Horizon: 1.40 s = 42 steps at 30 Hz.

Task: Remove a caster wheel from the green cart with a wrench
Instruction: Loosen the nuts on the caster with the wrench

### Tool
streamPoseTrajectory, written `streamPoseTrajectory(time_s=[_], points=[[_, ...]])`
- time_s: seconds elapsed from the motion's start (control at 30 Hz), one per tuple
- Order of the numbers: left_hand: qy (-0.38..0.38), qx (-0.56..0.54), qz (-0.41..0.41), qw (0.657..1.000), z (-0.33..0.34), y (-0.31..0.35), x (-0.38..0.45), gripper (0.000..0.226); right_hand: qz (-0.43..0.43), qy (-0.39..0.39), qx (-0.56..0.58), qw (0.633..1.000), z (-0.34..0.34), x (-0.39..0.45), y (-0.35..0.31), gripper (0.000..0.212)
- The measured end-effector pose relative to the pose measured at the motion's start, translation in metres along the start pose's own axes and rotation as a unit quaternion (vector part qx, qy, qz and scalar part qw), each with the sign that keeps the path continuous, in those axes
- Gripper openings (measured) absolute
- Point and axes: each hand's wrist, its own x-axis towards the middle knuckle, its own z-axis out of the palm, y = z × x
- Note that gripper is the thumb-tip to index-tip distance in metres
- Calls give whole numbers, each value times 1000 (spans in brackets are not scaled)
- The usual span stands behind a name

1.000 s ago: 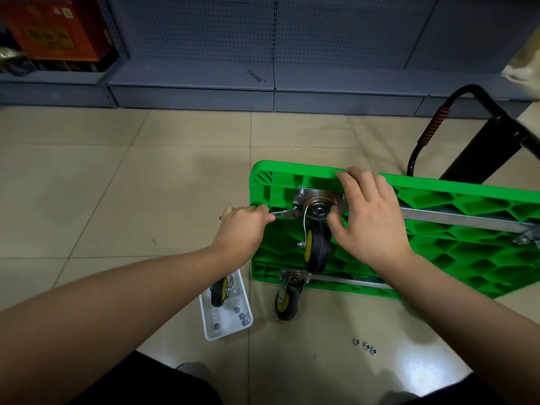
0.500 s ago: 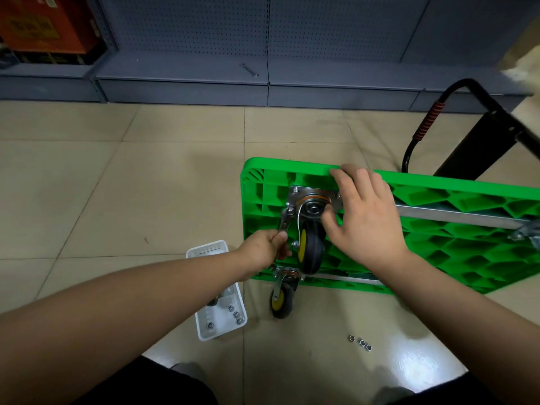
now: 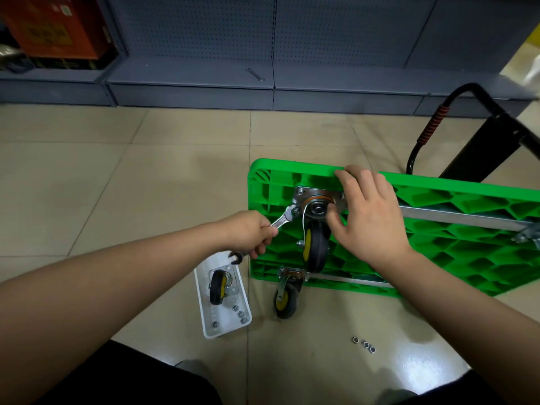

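Note:
The green cart [image 3: 455, 244] stands on its side, underside facing me. A black and yellow caster wheel [image 3: 314, 249] hangs from a metal plate [image 3: 309, 197] near the cart's top left corner. My left hand [image 3: 251, 232] grips a silver wrench [image 3: 282, 220] whose head sits on the plate's lower left nut. My right hand [image 3: 371, 217] lies over the plate's right side, fingers on the cart's top edge, thumb beside the swivel. A second caster [image 3: 287, 296] sits at the cart's lower left corner.
A white tray [image 3: 204, 305] on the floor holds a loose caster wheel [image 3: 219, 286] and several nuts. Three nuts [image 3: 363, 344] lie on the tiles at lower right. Another wrench [image 3: 255, 74] rests on the grey shelf base. The cart's black handle [image 3: 438, 118] rises at right.
My left hand swung the wrench from pointing left, down to nearly vertical, and now back up to a diagonal. My right hand stayed on the plate.

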Motion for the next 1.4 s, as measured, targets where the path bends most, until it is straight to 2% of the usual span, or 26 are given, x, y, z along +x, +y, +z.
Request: streamPoseTrajectory(time_s=[0.13, 0.33, 0.43, 0.6, 0.8, 1.03, 1.2, 1.3, 1.4], points=[[62, 108, 15, 992, -16, 6, -6, 37, -3, -1, -10, 1000, 3, 1, 6, 48], [117, 300, 5, 947, -27, 15, -12, 40, -1, 8, -15, 1000, 4, 2, 6, 45], [134, 335, 15, 933, -31, 19, -14, 32, -5, 14, -15, 1000, 3, 2, 5, 44], [155, 385, 29, 910, -32, 21, -16, 34, -8, 14, -16, 1000, 3, 2, 5, 44], [185, 484, 61, 853, -31, 28, -22, 28, -3, 22, -12, 1000, 3, 2, 3, 41], [239, 552, 76, 796, -32, 44, -25, 24, 1, 21, -4, 1000, 1, 3, 1, 42], [232, 558, 48, 795, -31, 56, -24, 14, 2, 17, -1, 1000, 0, 2, 0, 42], [199, 551, 33, 810, -34, 57, -24, 20, 5, 15, -1, 1000, 0, 2, -1, 43], [182, 551, 33, 814, -32, 53, -20, 16, 6, 16, -2, 1000, 0, 2, -1, 43]])
